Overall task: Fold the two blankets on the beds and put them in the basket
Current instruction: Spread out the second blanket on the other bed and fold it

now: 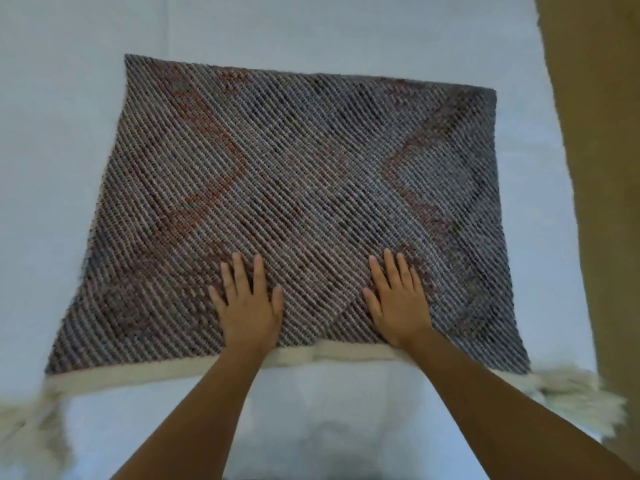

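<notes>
Both hands, left hand (247, 306) and right hand (398, 303), lie flat with fingers spread, smoothing the woven blanket (294, 161) on the white bed (52, 150); I think another fold comes next

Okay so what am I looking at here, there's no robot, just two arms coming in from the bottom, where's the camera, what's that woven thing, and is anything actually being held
There is no machine here: a person is working with bare hands. The single picture comes from a camera worn on their head, looking forward and down, so the arms enter from the bottom. The left hand and right hand lie flat, fingers straight, side by side on a grey and rust woven blanket, near its closer edge. Neither grips anything; they only press on it. The blanket lies spread on a white bed sheet, with a cream border along the near edge and cream tassels at the near corners. No basket is in view.
</notes>
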